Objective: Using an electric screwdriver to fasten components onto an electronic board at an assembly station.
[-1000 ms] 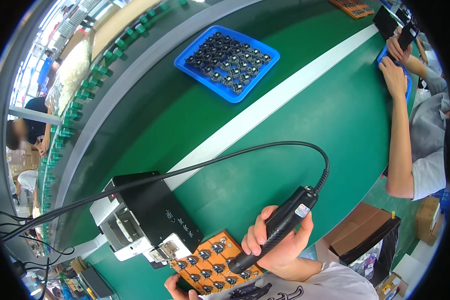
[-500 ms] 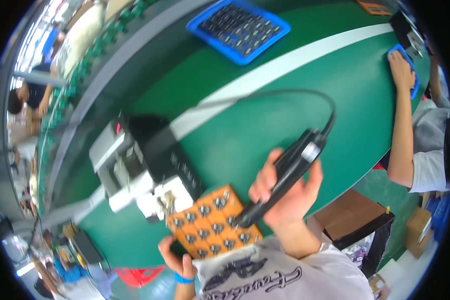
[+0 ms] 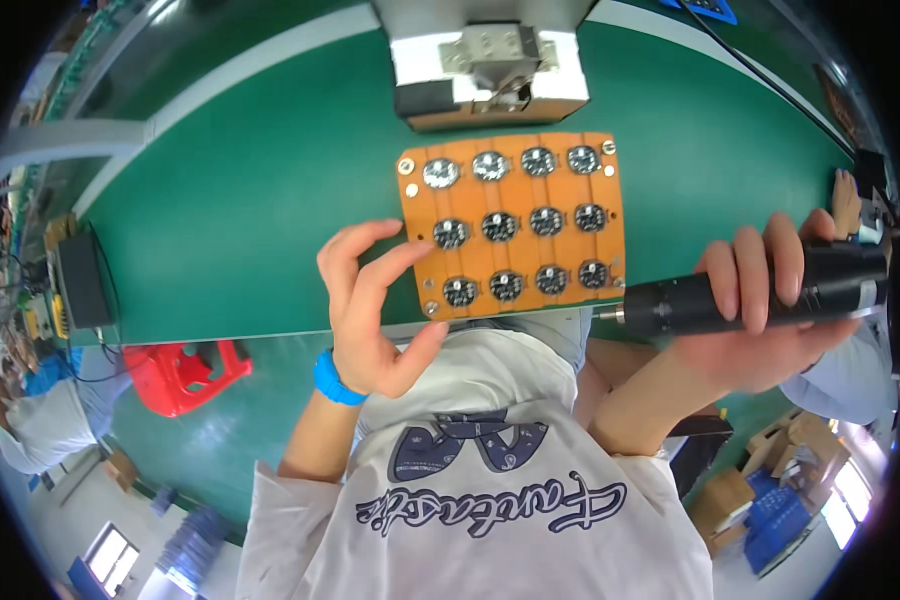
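An orange fixture plate (image 3: 473, 205) lies at the table's near edge, carrying rows of small round black-and-silver parts (image 3: 498, 227). My left hand (image 3: 370, 310) is beside its left side, fingers apart; the fingertips are at the plate's edge and the thumb is close to its lower left corner. A black electric screwdriver (image 3: 700, 303) is wrapped in the fingers of my right hand (image 3: 760, 300). It lies nearly level to the right of the plate, its metal bit (image 3: 610, 315) pointing left near the lower right corner.
Just beyond the plate stands a box-shaped device (image 3: 500, 60) with a metal mechanism on its front. A black cable (image 3: 770, 85) runs along the far right. At left are a black box (image 3: 85, 280) on the table and a red stool (image 3: 185, 375) below. Another person's hand (image 3: 846, 205) rests at far right.
My view has swung round, so the plate now appears squarely ahead. The screwdriver has come off the plate's top to its right side. My left hand's fingers are spread at the plate's left edge.
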Demonstrator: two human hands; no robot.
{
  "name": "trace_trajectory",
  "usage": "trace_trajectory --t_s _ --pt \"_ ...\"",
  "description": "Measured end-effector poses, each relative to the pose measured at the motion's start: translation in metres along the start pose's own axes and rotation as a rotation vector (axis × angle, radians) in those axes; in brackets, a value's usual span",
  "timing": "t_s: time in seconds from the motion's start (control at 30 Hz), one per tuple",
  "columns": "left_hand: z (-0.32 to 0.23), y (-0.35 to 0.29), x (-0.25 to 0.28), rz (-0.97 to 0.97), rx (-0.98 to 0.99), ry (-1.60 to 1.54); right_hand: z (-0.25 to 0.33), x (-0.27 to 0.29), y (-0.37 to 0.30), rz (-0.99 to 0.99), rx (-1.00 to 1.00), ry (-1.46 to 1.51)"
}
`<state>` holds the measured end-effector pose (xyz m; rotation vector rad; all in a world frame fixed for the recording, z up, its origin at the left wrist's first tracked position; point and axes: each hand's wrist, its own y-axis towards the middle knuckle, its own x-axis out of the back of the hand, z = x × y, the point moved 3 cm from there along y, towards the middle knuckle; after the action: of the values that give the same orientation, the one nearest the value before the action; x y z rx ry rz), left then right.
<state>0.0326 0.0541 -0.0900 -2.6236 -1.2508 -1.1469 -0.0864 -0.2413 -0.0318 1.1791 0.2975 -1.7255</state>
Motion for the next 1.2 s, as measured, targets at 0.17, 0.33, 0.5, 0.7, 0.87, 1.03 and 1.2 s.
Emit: trace_trajectory --t_s 0.17,0.33,0.5,0.7,0.87,1.03,1.2 --pt "0.005 -0.003 0.001 0.038 -0.076 -0.002 -0.023 -0.039 -0.016 -0.011 0.087 -0.103" --pt "0.017 -0.002 -0.008 0.052 -0.108 0.009 -0.04 -0.052 -0.02 0.057 0.163 -0.307" --pt "0.017 0.004 -0.009 0.024 -0.068 0.027 -0.037 -0.053 -0.028 0.091 0.229 -0.457" --pt "0.018 0.006 -0.015 0.032 -0.071 0.066 -0.045 -0.061 -0.034 -0.028 0.281 -0.501" --pt "0.017 0.01 -0.016 0.041 -0.071 0.06 -0.048 -0.062 -0.032 0.025 0.303 -0.517" --pt "0.014 0.009 -0.017 0.068 -0.022 0.074 -0.03 -0.055 -0.03 -0.065 0.208 -0.758" --pt "0.0 0.016 -0.026 0.083 -0.049 0.059 -0.066 -0.055 -0.018 -0.051 0.192 -0.788"
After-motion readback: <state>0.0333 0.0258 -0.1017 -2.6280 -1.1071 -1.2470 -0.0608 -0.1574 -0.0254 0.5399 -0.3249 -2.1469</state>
